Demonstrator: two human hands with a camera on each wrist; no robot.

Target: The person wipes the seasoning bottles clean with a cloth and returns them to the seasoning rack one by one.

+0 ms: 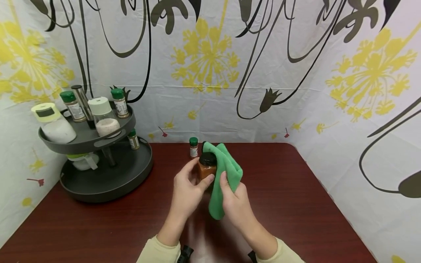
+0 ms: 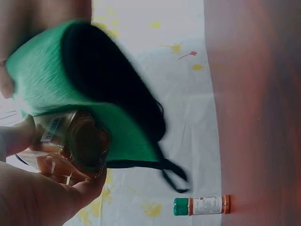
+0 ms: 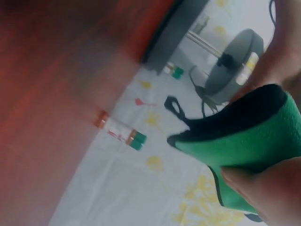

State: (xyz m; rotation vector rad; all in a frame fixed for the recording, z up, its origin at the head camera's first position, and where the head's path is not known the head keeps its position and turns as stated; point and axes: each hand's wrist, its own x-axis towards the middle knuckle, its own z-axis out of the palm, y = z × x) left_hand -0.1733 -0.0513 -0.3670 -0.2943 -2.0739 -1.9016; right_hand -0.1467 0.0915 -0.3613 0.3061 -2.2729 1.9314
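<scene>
My left hand (image 1: 187,190) grips a small jar (image 1: 206,171) with a black lid and orange-brown contents, raised over the table. In the left wrist view the jar (image 2: 52,134) shows a barcode label and its clear base. My right hand (image 1: 237,204) pinches a folded green cloth (image 1: 227,171) that lies against the jar's right side. In the right wrist view the cloth (image 3: 254,146) has a black edge and a small hanging loop; the jar itself is mostly hidden there.
A small green-capped spice jar (image 1: 193,147) stands near the table's back edge. At the left, a two-tier dark turntable rack (image 1: 105,188) bears several spice jars and containers. The patterned cloth wall (image 1: 263,128) rises behind the brown table (image 1: 279,197).
</scene>
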